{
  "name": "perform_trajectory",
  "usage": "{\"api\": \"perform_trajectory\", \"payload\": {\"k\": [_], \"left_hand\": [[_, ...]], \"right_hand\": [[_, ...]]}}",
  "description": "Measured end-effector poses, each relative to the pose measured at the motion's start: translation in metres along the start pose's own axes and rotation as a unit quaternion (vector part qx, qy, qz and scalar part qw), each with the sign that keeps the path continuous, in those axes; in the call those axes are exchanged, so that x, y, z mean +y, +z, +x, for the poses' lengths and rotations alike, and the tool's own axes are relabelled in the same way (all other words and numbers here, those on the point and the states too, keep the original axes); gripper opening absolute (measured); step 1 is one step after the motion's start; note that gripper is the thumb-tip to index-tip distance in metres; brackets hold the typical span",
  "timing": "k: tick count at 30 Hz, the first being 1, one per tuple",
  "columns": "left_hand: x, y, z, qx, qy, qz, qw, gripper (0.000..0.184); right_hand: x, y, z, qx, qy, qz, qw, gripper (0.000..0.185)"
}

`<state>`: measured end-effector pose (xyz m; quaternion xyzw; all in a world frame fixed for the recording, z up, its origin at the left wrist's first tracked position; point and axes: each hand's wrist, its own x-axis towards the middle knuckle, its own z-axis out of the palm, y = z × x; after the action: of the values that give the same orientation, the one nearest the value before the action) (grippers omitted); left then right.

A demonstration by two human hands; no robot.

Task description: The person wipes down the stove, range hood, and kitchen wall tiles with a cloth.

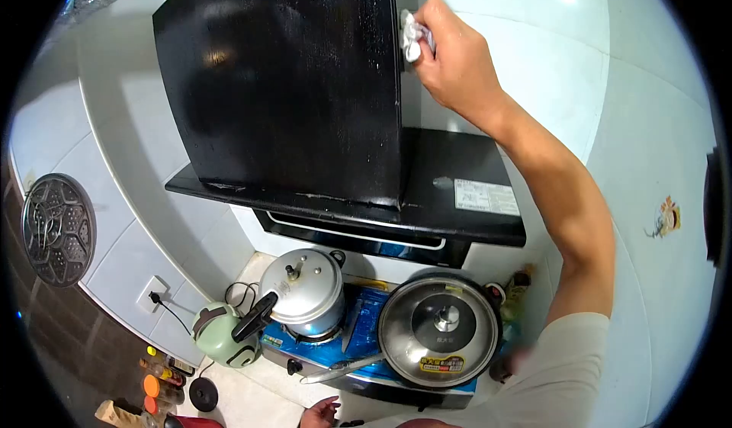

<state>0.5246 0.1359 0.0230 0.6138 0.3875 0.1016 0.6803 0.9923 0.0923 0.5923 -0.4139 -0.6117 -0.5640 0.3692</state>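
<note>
One crumpled white cloth is pinched in the right hand, its thumb and fingers clamped together on the folds, up at the right-hand edge of the black range hood. Wet-looking streaks and small pale specks run down the front panel, so that face looks wetted, though whether it has been fully wiped cannot be told. Pale marks remain along the seam above the lower ledge, and a whitish smudge lies on the side shelf beside the printed label; those spots look unfinished. How much of the narrow side face has been cleaned is hard to judge, as the hand and the angle hide part of it. Overall the work seems partway along, with the cloth at the upper side edge and the marks lower down left to deal with. The left hand is low at the bottom of the view, partly cut off, and how its fingers are set cannot be made out. Beneath the hood, a pressure cooker and a lidded pan stand side by side on the stove, both with lids on
</note>
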Motion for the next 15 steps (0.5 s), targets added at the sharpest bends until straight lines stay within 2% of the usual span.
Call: {"api": "perform_trajectory", "payload": {"k": [1, 3, 5, 6, 7, 8, 9, 12, 15], "left_hand": [[0.0, 0.003, 0.002, -0.035, -0.008, -0.071, 0.997, 0.043], [0.003, 0.006, 0.006, -0.036, -0.005, -0.04, 0.999, 0.041], [0.01, 0.01, 0.007, -0.012, 0.001, 0.017, 1.0, 0.04], [0.015, 0.012, 0.007, -0.003, 0.003, 0.031, 0.999, 0.039], [0.018, 0.013, 0.009, 0.005, 0.006, 0.041, 0.999, 0.038], [0.021, 0.014, 0.01, 0.012, 0.01, 0.044, 0.999, 0.037], [0.023, 0.015, 0.011, 0.016, 0.013, 0.048, 0.999, 0.036], [0.03, 0.014, 0.009, 0.027, 0.016, 0.062, 0.998, 0.034], [0.026, 0.015, 0.012, 0.028, 0.009, 0.06, 0.998, 0.034]], "right_hand": [[0.005, 0.002, 0.007, 0.013, -0.014, 0.0, 1.0, 0.013], [0.019, 0.003, 0.021, 0.033, -0.026, 0.0, 0.999, 0.013], [0.027, 0.002, 0.045, 0.074, 0.038, -0.07, 0.994, 0.012], [0.025, 0.002, 0.062, 0.075, 0.079, -0.026, 0.994, 0.008], [0.021, 0.002, 0.083, 0.08, 0.113, 0.02, 0.99, 0.013], [0.028, 0.005, 0.093, 0.112, 0.086, 0.051, 0.989, 0.016], [0.04, 0.009, 0.1, 0.137, 0.057, 0.007, 0.989, 0.016], [0.052, 0.006, 0.121, 0.113, 0.113, 0.013, 0.987, 0.016], [0.046, 0.01, 0.123, 0.156, 0.086, -0.016, 0.984, 0.017]]}}
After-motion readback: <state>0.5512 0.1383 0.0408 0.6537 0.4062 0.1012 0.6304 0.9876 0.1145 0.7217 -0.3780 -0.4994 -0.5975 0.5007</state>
